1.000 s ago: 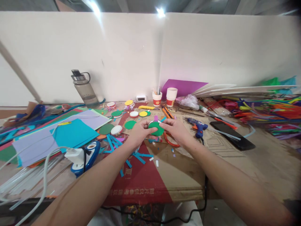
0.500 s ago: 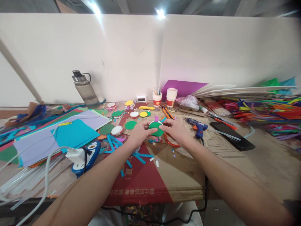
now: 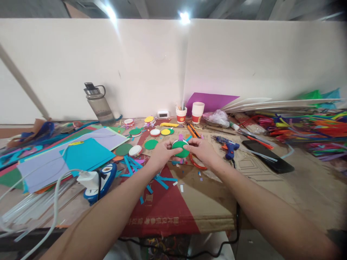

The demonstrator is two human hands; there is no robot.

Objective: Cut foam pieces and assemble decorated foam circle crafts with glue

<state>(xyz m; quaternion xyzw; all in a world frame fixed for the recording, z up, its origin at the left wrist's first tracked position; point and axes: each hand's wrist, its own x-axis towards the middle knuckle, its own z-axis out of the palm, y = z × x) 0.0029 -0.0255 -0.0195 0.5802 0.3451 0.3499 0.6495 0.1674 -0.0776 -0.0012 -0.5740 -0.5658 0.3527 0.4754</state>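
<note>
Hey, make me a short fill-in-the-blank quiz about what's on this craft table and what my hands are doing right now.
1. Both the left hand and the right hand hold a round disc whose colour is ____.
2. The blue glue gun lies on the ____ side of the right hand.
3. The grey water bottle stands against the ____.
4. The sheet leaning behind the paper cups is ____.

Missing words: green; right; wall; purple

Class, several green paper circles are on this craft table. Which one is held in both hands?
The green circle at the centre, pinched between the left hand and right hand. The other green circles lie flat, untouched.
</note>
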